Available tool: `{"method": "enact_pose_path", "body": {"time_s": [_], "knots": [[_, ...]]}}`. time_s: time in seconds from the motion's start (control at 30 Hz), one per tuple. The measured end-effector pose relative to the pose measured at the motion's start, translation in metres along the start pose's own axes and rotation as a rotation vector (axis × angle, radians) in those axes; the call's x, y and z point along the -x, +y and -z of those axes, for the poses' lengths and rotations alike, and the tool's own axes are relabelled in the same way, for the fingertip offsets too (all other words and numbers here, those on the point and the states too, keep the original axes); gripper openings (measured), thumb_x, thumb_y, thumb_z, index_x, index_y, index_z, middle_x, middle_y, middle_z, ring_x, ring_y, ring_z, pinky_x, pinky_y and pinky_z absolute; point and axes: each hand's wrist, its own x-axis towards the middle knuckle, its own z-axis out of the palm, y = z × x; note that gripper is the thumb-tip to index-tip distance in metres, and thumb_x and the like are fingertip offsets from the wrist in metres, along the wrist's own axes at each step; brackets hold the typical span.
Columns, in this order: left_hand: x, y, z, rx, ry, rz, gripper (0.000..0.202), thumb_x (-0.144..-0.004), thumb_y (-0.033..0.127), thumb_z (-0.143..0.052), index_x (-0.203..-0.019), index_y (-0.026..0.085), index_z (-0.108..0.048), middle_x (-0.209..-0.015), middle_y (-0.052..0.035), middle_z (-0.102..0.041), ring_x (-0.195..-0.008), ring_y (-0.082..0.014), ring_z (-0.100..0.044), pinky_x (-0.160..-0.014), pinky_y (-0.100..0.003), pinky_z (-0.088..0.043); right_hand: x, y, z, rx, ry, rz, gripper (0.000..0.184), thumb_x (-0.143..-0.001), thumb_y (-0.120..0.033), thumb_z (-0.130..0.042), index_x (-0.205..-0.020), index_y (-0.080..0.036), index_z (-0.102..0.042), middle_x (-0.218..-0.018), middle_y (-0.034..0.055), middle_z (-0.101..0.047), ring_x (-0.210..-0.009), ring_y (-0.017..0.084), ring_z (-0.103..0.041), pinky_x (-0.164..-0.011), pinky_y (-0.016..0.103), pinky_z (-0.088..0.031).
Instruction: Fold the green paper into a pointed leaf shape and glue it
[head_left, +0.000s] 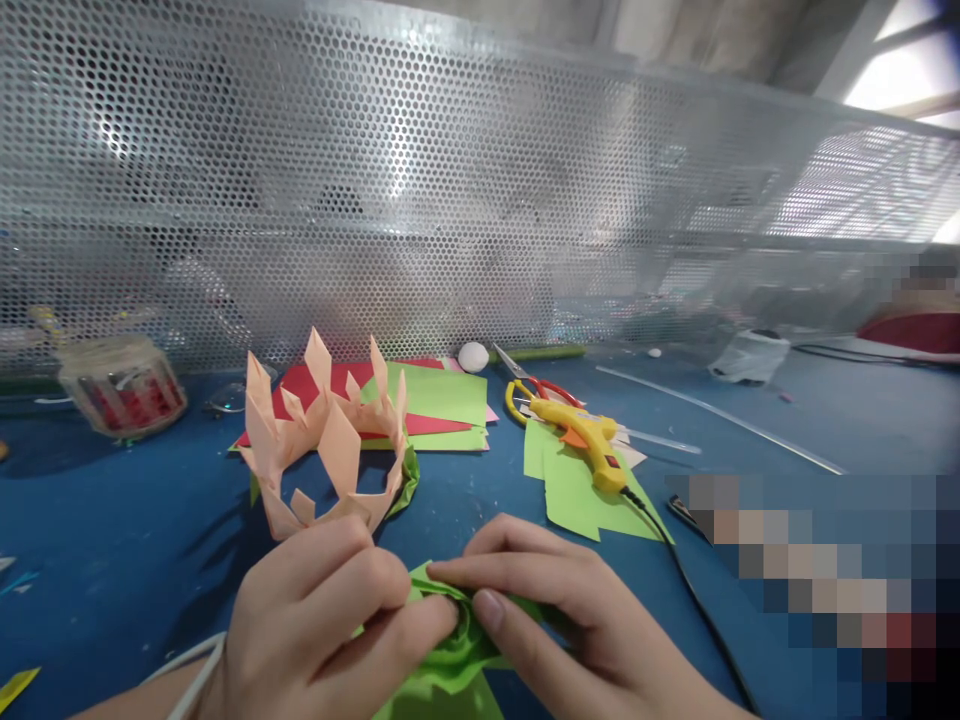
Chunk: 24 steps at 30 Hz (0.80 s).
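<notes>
My left hand (pixel 322 620) and my right hand (pixel 570 620) meet at the front of the table. Between them is a crumpled, folded piece of green paper (pixel 457 665), with the fingers of both hands closed on it. Its inner folds are partly hidden by my fingertips. Just beyond my left hand stands a peach paper crown (pixel 341 450) with pointed diamond shapes around its band. A bit of crinkled green paper (pixel 409 485) sits at the crown's right side.
Behind the crown lie red and green paper sheets (pixel 442 390). A yellow glue gun (pixel 581 425) rests on green paper beside scissors (pixel 551 388), its black cord (pixel 690 585) running forward. A glass jar (pixel 124 385) stands left. Perforated metal panels rise behind.
</notes>
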Motion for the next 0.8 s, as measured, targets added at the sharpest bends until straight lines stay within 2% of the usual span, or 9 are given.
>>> {"method": "enact_pose_path", "body": {"time_s": [0.1, 0.27, 0.4, 0.53, 0.63, 0.7, 0.8], "knots": [[-0.002, 0.002, -0.003, -0.075, 0.079, 0.035, 0.028, -0.096, 0.007, -0.044, -0.077, 0.017, -0.062, -0.056, 0.0032, -0.050, -0.053, -0.0114, -0.040, -0.048, -0.025, -0.034, 0.001, 0.002, 0.000, 0.008, -0.008, 0.009, 0.029, -0.087, -0.009, -0.051, -0.105, -0.013, -0.073, -0.085, 0.0099, -0.066, -0.076, 0.016, -0.066, -0.068, 0.027, -0.055], [-0.005, 0.003, 0.000, -0.123, -0.005, 0.021, 0.024, -0.093, 0.007, -0.048, -0.073, 0.020, -0.053, -0.053, 0.0060, -0.053, -0.049, -0.0112, -0.045, -0.049, -0.027, -0.038, 0.001, 0.004, -0.001, 0.030, -0.008, -0.001, 0.028, -0.088, -0.011, -0.052, -0.106, -0.016, -0.073, -0.086, 0.0081, -0.065, -0.077, 0.016, -0.065, -0.070, 0.026, -0.055], [-0.003, 0.005, -0.002, -0.159, 0.031, 0.025, 0.025, -0.093, 0.006, -0.045, -0.075, 0.021, -0.054, -0.053, 0.0060, -0.055, -0.049, -0.0114, -0.046, -0.049, -0.029, -0.037, 0.000, 0.004, -0.002, 0.022, -0.018, -0.026, 0.029, -0.089, -0.012, -0.052, -0.108, -0.019, -0.072, -0.087, 0.0076, -0.065, -0.078, 0.016, -0.065, -0.071, 0.027, -0.055], [0.000, 0.006, -0.008, -0.129, 0.084, 0.048, 0.026, -0.094, 0.006, -0.046, -0.075, 0.020, -0.056, -0.051, 0.0073, -0.055, -0.046, -0.0107, -0.041, -0.046, -0.030, -0.032, 0.001, 0.005, -0.002, 0.018, -0.058, -0.020, 0.030, -0.090, -0.013, -0.050, -0.111, -0.018, -0.071, -0.089, 0.0084, -0.064, -0.079, 0.016, -0.065, -0.072, 0.027, -0.054], [-0.001, 0.001, -0.006, -0.104, -0.007, -0.075, 0.028, -0.096, 0.005, -0.041, -0.078, 0.017, -0.059, -0.053, 0.0066, -0.057, -0.044, -0.0094, -0.042, -0.043, -0.029, -0.032, 0.002, 0.007, -0.002, -0.007, -0.085, -0.028, 0.029, -0.091, -0.017, -0.051, -0.111, -0.017, -0.072, -0.088, 0.0092, -0.064, -0.079, 0.017, -0.064, -0.072, 0.028, -0.054], [0.000, -0.003, -0.003, -0.090, -0.095, -0.179, 0.032, -0.095, 0.001, -0.037, -0.083, 0.015, -0.063, -0.059, 0.0053, -0.062, -0.046, -0.0084, -0.047, -0.043, -0.028, -0.036, 0.002, 0.007, -0.002, -0.050, -0.099, -0.082, 0.028, -0.092, -0.022, -0.051, -0.108, -0.018, -0.073, -0.088, 0.0087, -0.064, -0.078, 0.017, -0.064, -0.072, 0.028, -0.053], [0.004, -0.006, 0.002, -0.078, -0.185, -0.224, 0.031, -0.091, -0.005, -0.040, -0.086, 0.013, -0.065, -0.065, 0.0050, -0.064, -0.051, -0.0085, -0.052, -0.047, -0.030, -0.038, 0.002, 0.006, -0.001, -0.187, -0.083, -0.292, 0.030, -0.092, -0.040, -0.053, -0.095, -0.022, -0.077, -0.083, 0.0065, -0.065, -0.079, 0.018, -0.063, -0.074, 0.030, -0.052]]}}
